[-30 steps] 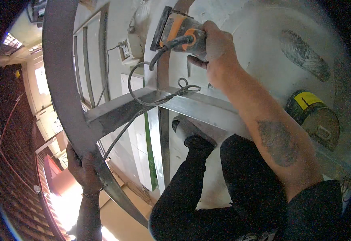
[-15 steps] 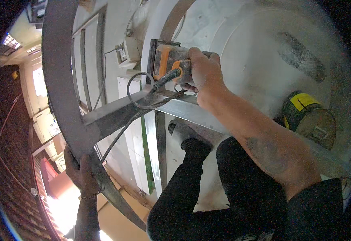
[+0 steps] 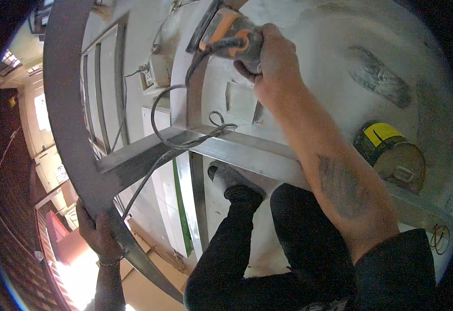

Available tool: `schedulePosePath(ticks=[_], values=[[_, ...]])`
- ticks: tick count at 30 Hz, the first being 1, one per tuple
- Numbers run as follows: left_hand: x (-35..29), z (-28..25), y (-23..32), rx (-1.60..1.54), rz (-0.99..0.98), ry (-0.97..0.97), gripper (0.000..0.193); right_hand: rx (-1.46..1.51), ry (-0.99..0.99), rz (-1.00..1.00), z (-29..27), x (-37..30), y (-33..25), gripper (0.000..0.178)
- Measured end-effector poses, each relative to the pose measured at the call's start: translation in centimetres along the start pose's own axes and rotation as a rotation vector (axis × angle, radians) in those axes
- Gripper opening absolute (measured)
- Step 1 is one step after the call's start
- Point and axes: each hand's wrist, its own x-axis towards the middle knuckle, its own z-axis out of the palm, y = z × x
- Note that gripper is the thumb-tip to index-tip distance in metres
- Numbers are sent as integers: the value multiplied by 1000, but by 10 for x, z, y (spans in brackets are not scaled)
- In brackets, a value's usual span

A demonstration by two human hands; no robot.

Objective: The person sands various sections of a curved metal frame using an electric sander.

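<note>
While the person's black-clad legs [image 3: 221, 249] fill the lower middle of the view, the left hand [image 3: 101, 236], at lower left, grips the outer curved bar of a grey metal frame [image 3: 68, 103], thumb and fingers on either side of its edge. From that bar the frame's straight crosspieces run toward the centre, and a dark cord [image 3: 156, 111] loops over their junction. One grey shoe [image 3: 242, 181] shows below the crosspiece right of centre.

Farther up, at upper centre, the right hand [image 3: 279, 59] is closed around the rear of an orange-and-grey power sander [image 3: 229, 32]. The tool's body extends left from the grip, its flat dark plate facing the upper left, beside the frame's inner curved bar; whether plate and bar touch cannot be told. The cord leaves the sander's side left of the fingers and drops along that bar.

Beyond the right forearm, at right, sits a dark round container [image 3: 405, 163] with a yellow label. A pale socket box [image 3: 159, 71] lies at upper left of centre.
</note>
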Motion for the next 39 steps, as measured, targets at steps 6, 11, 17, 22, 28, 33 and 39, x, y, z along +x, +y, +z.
schedulePosePath(ticks=[6, 11, 17, 22, 28, 33, 39], values=[[0, -1, -4, -32, -28, 38, 68, 161, -52, -54, -4, 23, -18, 20], [2, -8, -12, -50, -37, 8, 69, 176, -22, -131, -2, 11, -18, 24], [1, 0, -6, -115, -24, 35, 67, 46, -53, -4, -5, 5, -2, 20], [1, 4, -6, -137, -29, 46, 65, -93, -26, 19, -3, -7, 6, 24], [2, 2, -5, -38, -24, 24, 63, -257, -9, 54, -7, -7, 32, 28], [4, 9, 7, -103, -28, 35, 64, -270, -27, 99, -13, -23, 47, 47], [1, -5, -12, -33, -39, 79, 58, -246, 10, 166, -13, -25, 49, 56]])
